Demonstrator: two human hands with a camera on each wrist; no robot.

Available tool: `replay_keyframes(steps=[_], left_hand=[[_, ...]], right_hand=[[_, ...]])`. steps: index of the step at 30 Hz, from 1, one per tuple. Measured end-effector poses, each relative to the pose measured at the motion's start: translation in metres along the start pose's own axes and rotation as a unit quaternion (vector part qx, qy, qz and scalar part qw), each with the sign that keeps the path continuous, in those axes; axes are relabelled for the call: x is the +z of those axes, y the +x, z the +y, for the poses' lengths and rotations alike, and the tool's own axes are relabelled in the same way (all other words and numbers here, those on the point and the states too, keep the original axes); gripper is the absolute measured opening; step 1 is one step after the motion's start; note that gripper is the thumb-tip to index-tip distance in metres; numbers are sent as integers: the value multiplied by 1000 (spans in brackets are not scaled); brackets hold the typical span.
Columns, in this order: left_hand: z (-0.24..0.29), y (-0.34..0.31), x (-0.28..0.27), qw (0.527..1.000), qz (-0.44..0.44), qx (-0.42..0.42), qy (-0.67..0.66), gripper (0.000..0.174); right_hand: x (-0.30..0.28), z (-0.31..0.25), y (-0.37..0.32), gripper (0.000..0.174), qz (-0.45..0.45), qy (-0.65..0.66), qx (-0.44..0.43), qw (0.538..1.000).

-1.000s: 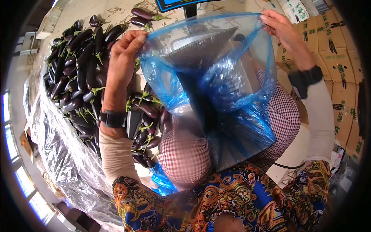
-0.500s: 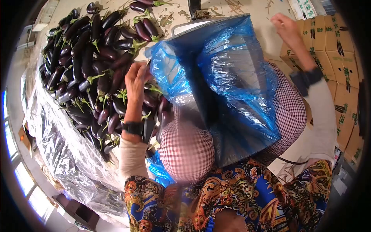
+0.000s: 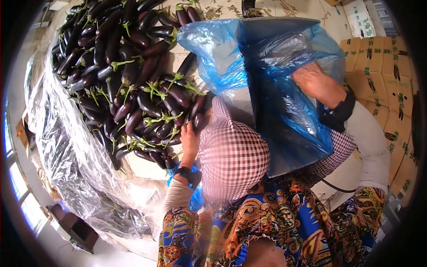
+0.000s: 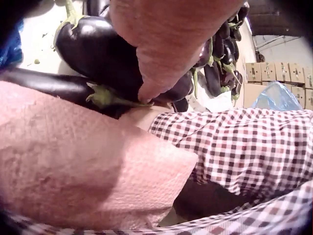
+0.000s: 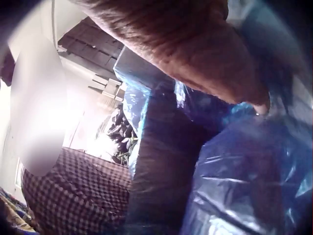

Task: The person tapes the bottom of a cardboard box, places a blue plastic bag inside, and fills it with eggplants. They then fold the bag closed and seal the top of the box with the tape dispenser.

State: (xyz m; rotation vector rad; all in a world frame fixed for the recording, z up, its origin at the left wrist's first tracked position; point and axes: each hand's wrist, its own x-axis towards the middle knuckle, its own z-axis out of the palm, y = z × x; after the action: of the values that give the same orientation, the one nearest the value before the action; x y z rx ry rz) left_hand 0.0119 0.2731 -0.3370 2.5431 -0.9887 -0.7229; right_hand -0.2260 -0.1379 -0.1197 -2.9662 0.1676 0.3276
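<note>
Left hand among the eggplants, right hand down in blue film

The left hand (image 3: 190, 141) reaches into the near edge of a heap of eggplants (image 3: 126, 66), its fingertips against the fruit. In the left wrist view the thumb lies over a large glossy eggplant (image 4: 98, 51); whether the fingers have closed round it, I cannot tell. The heap spreads ahead and to the left of this hand across a pale surface (image 3: 138, 166), perhaps gathered there to be within easy reach. A clear plastic sheet (image 3: 66, 149) borders it, farther left.

The right hand (image 3: 313, 82) dips into a blue plastic bag (image 3: 289, 122), its fingers mostly hidden; I cannot tell whether they grasp, though a fingertip appears to meet the film. It seems to press the liner down against the inside.

The bag drapes over a box (image 3: 284, 21) standing between the hands, nearer the right one; its stiff upright panels probably prop the film. Checked cloth (image 3: 233, 155) bulges between the left hand and the box. Beyond the right hand, cartons (image 3: 378, 84) stand stacked.
</note>
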Motion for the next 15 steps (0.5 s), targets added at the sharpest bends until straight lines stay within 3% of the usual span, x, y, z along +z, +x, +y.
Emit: replay_keyframes(steps=[1, 4, 6, 7, 9, 10, 11, 13, 15], left_hand=[[15, 2, -7, 999, -15, -39, 13, 53], [14, 6, -4, 1000, 1, -7, 16, 48], [7, 9, -12, 1000, -16, 13, -21, 48], [8, 9, -23, 998, -28, 24, -45, 49], [3, 5, -45, 989, -42, 69, -125, 63], [-10, 5, -47, 965, -72, 29, -250, 65], [-22, 4, -49, 924, -97, -11, -370, 68], [19, 2, -120, 860, -148, -100, -477, 62], [7, 5, -140, 832, -121, -113, -529, 56]], right_hand=[[-4, -1, 0, 17, -4, -2, 1, 1000], [-33, -22, 18, 18, -32, 20, 19, 999], [-62, -47, 46, 22, -234, 61, 118, 963], [-60, -53, 53, 22, -236, 65, 111, 963], [-57, -60, 66, 31, -206, 272, 116, 933], [-38, -59, 63, 36, -149, 239, 90, 955], [-14, -51, 57, 36, -149, 243, 78, 955], [34, -21, 49, 40, -148, 112, 40, 982], [58, 4, 51, 39, -287, 52, 81, 953]])
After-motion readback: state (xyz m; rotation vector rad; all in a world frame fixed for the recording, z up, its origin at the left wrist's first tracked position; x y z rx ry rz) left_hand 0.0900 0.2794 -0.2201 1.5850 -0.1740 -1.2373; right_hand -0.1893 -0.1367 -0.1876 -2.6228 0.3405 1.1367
